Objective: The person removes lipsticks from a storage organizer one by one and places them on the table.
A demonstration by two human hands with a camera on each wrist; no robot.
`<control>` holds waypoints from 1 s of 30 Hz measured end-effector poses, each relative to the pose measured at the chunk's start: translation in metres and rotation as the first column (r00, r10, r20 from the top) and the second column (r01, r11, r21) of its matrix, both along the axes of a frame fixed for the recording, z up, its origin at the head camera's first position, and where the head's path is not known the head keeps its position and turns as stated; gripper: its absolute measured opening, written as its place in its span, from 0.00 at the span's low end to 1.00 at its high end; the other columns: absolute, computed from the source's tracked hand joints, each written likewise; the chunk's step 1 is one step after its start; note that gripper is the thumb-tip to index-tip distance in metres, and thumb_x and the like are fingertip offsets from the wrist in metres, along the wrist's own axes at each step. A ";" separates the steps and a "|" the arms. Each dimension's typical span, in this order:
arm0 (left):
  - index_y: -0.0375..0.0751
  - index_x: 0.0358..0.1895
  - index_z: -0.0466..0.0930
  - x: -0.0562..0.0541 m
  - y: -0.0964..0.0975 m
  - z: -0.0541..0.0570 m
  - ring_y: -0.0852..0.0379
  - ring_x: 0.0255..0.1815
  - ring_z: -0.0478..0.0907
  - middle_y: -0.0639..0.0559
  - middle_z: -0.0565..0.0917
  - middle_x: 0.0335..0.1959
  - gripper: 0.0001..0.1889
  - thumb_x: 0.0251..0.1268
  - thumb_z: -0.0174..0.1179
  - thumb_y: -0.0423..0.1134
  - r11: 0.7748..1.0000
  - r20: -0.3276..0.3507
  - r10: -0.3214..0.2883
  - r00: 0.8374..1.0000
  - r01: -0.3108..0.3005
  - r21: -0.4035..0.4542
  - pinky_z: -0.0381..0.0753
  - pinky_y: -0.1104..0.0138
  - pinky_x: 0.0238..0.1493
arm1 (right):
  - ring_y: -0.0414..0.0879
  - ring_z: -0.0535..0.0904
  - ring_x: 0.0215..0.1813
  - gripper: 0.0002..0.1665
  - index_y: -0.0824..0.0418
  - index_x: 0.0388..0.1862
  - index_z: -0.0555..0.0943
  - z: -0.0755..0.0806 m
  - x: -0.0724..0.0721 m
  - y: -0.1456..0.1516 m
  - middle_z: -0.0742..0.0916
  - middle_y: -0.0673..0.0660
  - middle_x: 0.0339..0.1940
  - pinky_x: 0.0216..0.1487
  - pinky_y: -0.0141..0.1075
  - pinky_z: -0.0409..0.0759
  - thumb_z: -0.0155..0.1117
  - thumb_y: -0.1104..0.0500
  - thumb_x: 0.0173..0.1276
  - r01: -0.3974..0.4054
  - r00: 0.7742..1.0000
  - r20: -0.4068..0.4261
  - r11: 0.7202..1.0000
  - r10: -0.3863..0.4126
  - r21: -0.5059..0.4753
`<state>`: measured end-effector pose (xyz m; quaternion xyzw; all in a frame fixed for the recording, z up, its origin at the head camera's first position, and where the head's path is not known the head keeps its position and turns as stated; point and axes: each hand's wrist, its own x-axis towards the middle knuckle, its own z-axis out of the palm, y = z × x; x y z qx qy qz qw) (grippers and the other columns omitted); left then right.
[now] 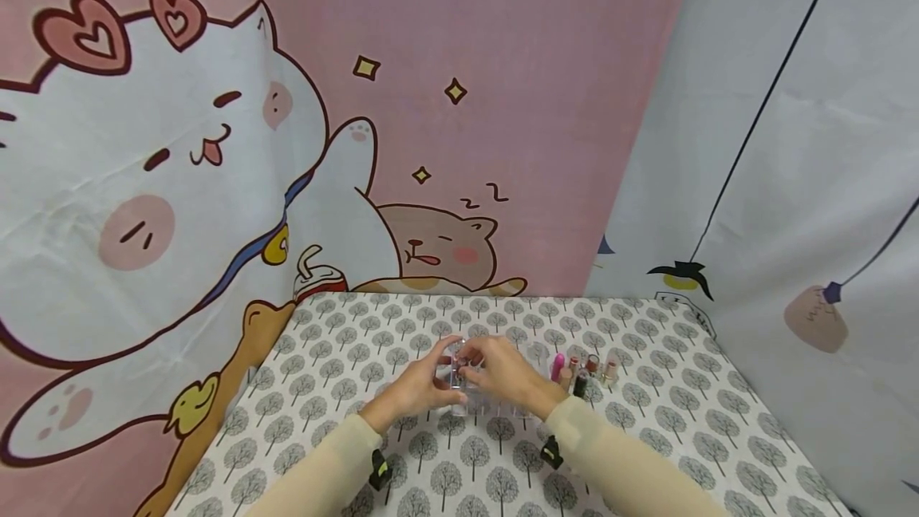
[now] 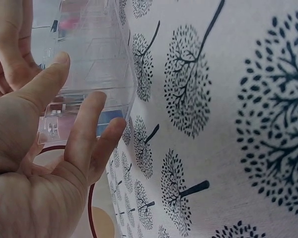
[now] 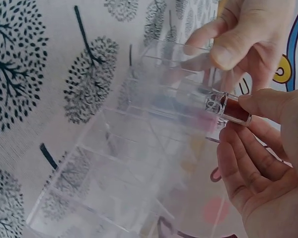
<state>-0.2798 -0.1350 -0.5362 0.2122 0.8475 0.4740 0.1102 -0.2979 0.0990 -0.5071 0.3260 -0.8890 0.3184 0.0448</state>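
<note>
A clear plastic organizer (image 3: 104,171) with several compartments stands on the patterned cloth. My left hand (image 1: 420,384) grips its left end, thumb on the near side and fingers on the far side. In the right wrist view, my right hand (image 3: 268,163) pinches a small clear tube with dark red contents (image 3: 237,110), a lip gloss or lipstick, between thumb and fingers. The tube overlaps the end compartments in this view. Pink (image 2: 66,124) and blue (image 2: 109,116) patches show through the organizer's end, close to the left fingers.
Right of the organizer stand several lipsticks, among them a bright pink one (image 1: 558,367), a black-based one (image 1: 580,383) and a pale one (image 1: 610,373). The cloth (image 1: 459,469) has a tree print. A cartoon curtain (image 1: 445,142) hangs behind the table.
</note>
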 end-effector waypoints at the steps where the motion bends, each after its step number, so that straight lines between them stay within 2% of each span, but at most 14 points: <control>1: 0.61 0.97 0.52 0.000 0.000 0.000 0.44 0.58 0.96 0.24 0.74 0.85 0.59 0.72 0.85 0.42 1.000 0.000 0.002 1.000 -0.002 -0.001 0.99 0.56 0.54 | 0.45 0.95 0.48 0.11 0.60 0.56 0.93 0.002 0.000 0.001 0.98 0.55 0.49 0.51 0.31 0.95 0.82 0.62 0.78 0.002 1.000 -0.003 1.000 -0.002 -0.003; 8: 0.63 0.97 0.52 0.001 0.002 0.001 0.43 0.58 0.95 0.24 0.74 0.86 0.59 0.72 0.85 0.42 1.000 0.011 0.002 1.000 -0.002 0.010 0.99 0.57 0.52 | 0.45 0.95 0.48 0.11 0.60 0.56 0.93 0.013 0.002 0.007 0.98 0.55 0.48 0.52 0.39 0.98 0.82 0.63 0.77 0.010 0.999 -0.050 1.000 -0.011 -0.020; 17: 0.64 0.97 0.52 0.000 0.002 0.001 0.46 0.56 0.95 0.25 0.74 0.85 0.59 0.73 0.85 0.42 1.000 0.012 0.007 1.000 -0.007 -0.002 0.99 0.59 0.50 | 0.47 0.95 0.47 0.14 0.61 0.57 0.94 0.022 0.005 0.017 0.98 0.56 0.49 0.51 0.35 0.97 0.83 0.62 0.76 0.034 0.992 -0.119 0.999 -0.035 -0.015; 22: 0.65 0.97 0.53 0.000 0.003 0.001 0.47 0.55 0.95 0.26 0.76 0.85 0.59 0.73 0.85 0.42 1.000 0.005 0.010 1.000 -0.010 -0.016 0.98 0.59 0.50 | 0.49 0.95 0.47 0.14 0.64 0.57 0.94 0.028 0.010 0.024 0.98 0.57 0.49 0.51 0.41 0.98 0.83 0.63 0.76 0.022 0.989 -0.143 0.999 -0.027 -0.031; 30: 0.68 0.96 0.54 0.000 0.002 0.001 0.46 0.57 0.95 0.26 0.75 0.85 0.59 0.71 0.86 0.43 1.000 0.003 0.022 1.000 -0.021 -0.015 0.98 0.57 0.52 | 0.47 0.95 0.46 0.13 0.61 0.56 0.94 0.041 0.019 0.037 0.98 0.55 0.49 0.53 0.46 0.99 0.83 0.62 0.77 0.040 0.982 -0.183 0.999 -0.045 -0.035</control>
